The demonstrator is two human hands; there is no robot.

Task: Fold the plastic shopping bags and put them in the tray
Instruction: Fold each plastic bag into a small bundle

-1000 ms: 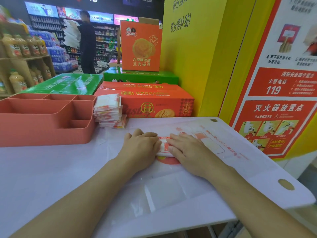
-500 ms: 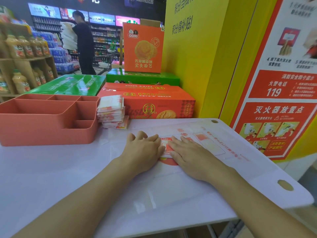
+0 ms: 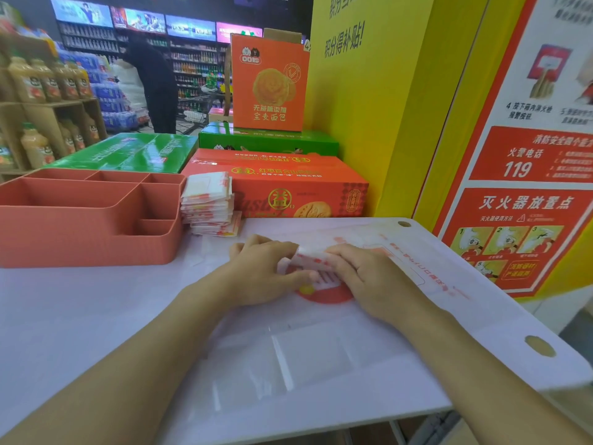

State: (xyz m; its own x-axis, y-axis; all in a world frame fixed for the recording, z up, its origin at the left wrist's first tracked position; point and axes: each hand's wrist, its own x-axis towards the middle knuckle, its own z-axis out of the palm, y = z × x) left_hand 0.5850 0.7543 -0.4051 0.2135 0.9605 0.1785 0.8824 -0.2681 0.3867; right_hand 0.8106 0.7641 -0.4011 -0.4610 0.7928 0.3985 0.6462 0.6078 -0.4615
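A small folded white-and-red plastic bag (image 3: 316,263) is lifted a little off the white table between my two hands. My left hand (image 3: 260,273) pinches its left edge and my right hand (image 3: 365,277) grips its right side with curled fingers. Under them lies a flat unfolded plastic bag (image 3: 417,271) with red print. A stack of folded bags (image 3: 208,203) stands beside the salmon-coloured divided tray (image 3: 86,248) at the left. The tray's compartments look empty.
Orange and green food cartons (image 3: 288,187) stand behind the table. A yellow pillar and a red fire-safety poster (image 3: 529,175) close off the right. Drink shelves (image 3: 38,101) are at far left, and a person in dark clothes (image 3: 154,88) stands in the aisle.
Both hands were pressing flat on the folded bag; now their fingers curl round it and its far edge has come up off the table.
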